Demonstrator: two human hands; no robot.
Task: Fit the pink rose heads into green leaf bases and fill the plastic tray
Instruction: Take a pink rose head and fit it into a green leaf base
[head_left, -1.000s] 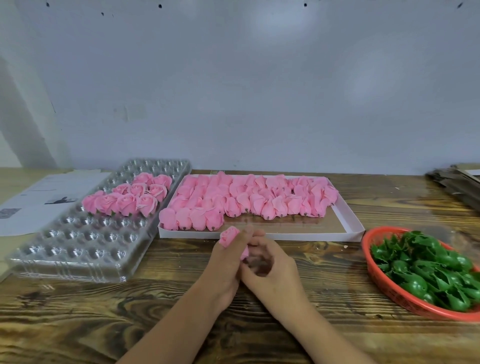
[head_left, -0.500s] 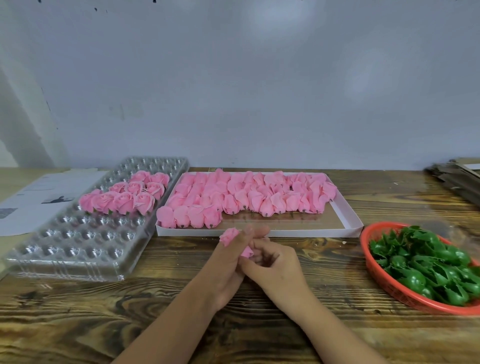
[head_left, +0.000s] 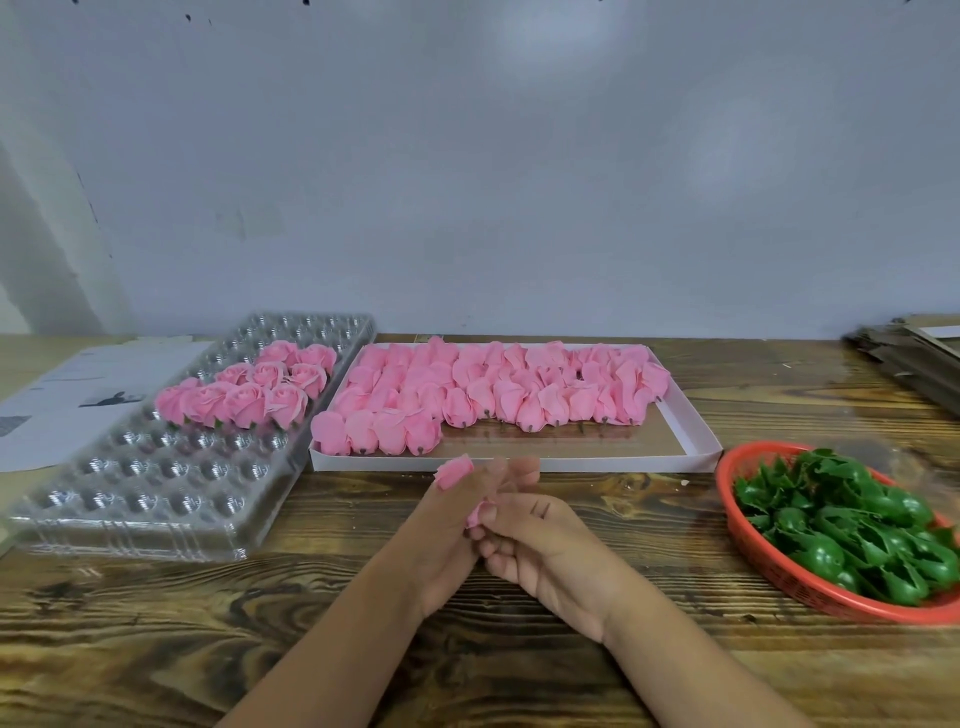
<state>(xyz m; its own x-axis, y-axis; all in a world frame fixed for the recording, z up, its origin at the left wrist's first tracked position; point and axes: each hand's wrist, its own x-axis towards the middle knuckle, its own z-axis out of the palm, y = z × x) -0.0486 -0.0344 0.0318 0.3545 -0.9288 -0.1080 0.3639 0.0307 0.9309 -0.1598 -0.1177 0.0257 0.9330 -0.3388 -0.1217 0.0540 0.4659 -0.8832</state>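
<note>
My left hand (head_left: 447, 525) holds a pink rose head (head_left: 453, 471) at the table's middle, its petals poking out past the fingers. My right hand (head_left: 540, 545) is pressed against the left one, fingers curled at the rose's lower end; what it pinches is hidden. A clear plastic tray (head_left: 156, 499) at the left carries several finished roses (head_left: 244, 395) in its far rows. A white box (head_left: 696, 441) behind my hands holds several loose rose heads (head_left: 493, 389). A red basket (head_left: 753, 545) at the right is full of green leaf bases (head_left: 857, 525).
The wooden table (head_left: 156, 649) runs up to a grey wall. Printed paper sheets (head_left: 67, 395) lie at the far left beside the tray. A stack of cardboard (head_left: 914, 353) sits at the far right corner.
Both hands stay together at the same spot with the rose head between them; the fingers have shifted only slightly. The view has tilted a little.
</note>
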